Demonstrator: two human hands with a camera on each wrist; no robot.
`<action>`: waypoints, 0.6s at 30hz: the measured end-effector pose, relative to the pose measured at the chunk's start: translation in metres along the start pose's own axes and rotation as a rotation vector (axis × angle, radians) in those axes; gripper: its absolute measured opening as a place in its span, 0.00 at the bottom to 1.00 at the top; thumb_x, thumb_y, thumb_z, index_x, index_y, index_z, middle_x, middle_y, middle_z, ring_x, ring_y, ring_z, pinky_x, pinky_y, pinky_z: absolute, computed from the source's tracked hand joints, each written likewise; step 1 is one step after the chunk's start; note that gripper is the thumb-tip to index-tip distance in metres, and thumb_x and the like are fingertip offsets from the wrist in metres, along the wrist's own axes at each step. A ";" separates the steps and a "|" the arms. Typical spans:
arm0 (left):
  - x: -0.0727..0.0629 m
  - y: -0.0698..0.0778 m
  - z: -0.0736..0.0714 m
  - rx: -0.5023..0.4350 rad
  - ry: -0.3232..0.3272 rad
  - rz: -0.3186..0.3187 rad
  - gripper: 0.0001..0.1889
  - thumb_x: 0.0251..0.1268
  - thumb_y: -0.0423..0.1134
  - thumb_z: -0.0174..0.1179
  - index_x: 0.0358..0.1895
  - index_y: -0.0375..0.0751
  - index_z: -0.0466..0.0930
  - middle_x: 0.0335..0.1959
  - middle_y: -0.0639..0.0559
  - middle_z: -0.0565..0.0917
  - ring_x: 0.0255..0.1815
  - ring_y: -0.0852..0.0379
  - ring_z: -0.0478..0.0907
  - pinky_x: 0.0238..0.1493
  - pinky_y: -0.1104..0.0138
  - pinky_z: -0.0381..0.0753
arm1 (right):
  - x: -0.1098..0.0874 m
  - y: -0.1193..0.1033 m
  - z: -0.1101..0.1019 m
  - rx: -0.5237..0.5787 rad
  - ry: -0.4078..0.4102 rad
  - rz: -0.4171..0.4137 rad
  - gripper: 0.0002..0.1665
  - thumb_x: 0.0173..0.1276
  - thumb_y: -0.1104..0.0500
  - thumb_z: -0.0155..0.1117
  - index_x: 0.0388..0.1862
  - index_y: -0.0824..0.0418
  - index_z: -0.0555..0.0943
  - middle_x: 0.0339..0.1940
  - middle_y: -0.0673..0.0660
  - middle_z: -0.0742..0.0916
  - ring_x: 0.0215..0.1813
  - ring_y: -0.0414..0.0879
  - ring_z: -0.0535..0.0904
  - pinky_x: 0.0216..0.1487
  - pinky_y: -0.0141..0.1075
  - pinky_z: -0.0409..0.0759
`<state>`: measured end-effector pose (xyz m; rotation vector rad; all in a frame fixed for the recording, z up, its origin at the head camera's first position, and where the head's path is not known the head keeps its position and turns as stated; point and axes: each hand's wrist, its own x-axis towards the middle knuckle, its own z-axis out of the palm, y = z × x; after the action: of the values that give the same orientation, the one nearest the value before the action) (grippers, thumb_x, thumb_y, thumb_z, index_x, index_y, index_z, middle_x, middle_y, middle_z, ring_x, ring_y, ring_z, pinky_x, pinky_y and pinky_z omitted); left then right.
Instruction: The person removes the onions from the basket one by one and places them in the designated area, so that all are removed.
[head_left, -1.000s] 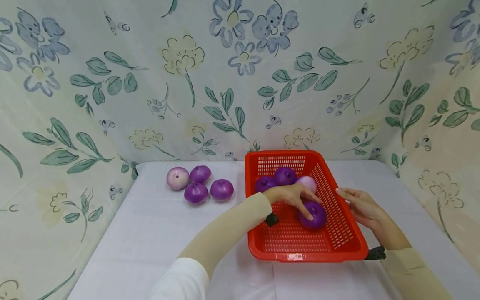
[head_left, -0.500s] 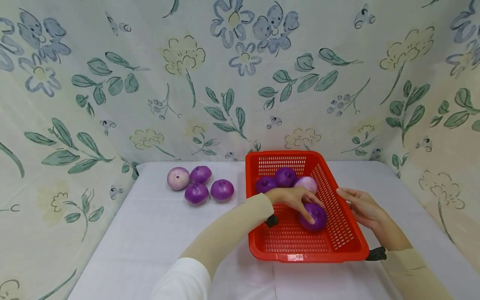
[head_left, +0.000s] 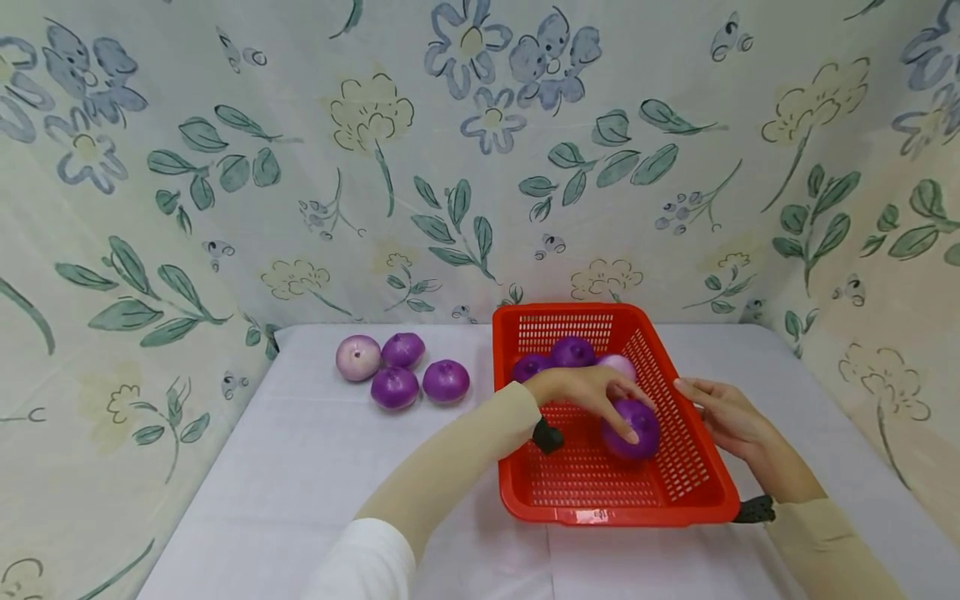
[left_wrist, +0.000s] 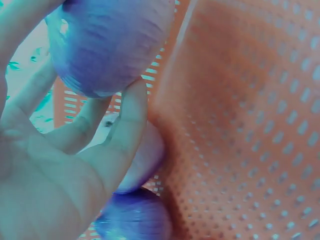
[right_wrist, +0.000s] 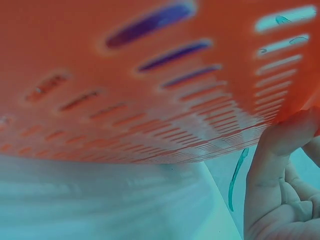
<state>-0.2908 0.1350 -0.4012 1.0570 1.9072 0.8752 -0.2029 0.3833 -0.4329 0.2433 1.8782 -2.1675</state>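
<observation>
My left hand [head_left: 588,392] reaches into the red plastic basket [head_left: 622,515] and grips a purple onion [head_left: 643,427] near the basket's right wall. The left wrist view shows thumb and fingers curled round that onion [left_wrist: 110,45]. My right hand [head_left: 729,417] holds the basket's right rim, thumb on top; its other fingers are partly hidden behind the rim. From the right wrist, the same hand [right_wrist: 282,185] pinches the rim beyond the slotted wall. Toward the back of the basket lie two purple onions [head_left: 573,352] and a paler onion [head_left: 619,364], partly covered by my left hand.
Several more onions stand on the white-covered table [head_left: 300,483] left of the basket: a pale onion [head_left: 358,358] and purple ones, including a purple onion [head_left: 446,381] nearest the basket. A flowered cloth [head_left: 420,167] rises behind and at both sides.
My left hand has closed more on the purple onion, which has shifted slightly right and looks a little raised. The right hand and basket stay in place.
</observation>
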 end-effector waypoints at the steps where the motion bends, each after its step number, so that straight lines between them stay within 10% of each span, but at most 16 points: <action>1: -0.002 0.002 -0.001 -0.009 0.009 0.007 0.28 0.58 0.43 0.74 0.63 0.58 0.80 0.63 0.64 0.74 0.65 0.62 0.69 0.60 0.66 0.75 | 0.000 0.000 0.000 -0.004 -0.001 0.002 0.11 0.78 0.51 0.55 0.41 0.45 0.86 0.41 0.48 0.88 0.40 0.45 0.85 0.45 0.41 0.86; 18: -0.041 0.014 -0.018 -0.162 0.198 0.136 0.29 0.55 0.45 0.75 0.63 0.59 0.81 0.51 0.68 0.83 0.55 0.63 0.76 0.50 0.64 0.82 | 0.003 -0.003 -0.002 0.040 -0.010 0.031 0.12 0.78 0.51 0.55 0.41 0.47 0.86 0.40 0.49 0.89 0.39 0.45 0.86 0.44 0.40 0.86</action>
<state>-0.2865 0.1011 -0.3691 1.0426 1.9025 1.2298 -0.2068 0.3854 -0.4313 0.2676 1.8155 -2.1834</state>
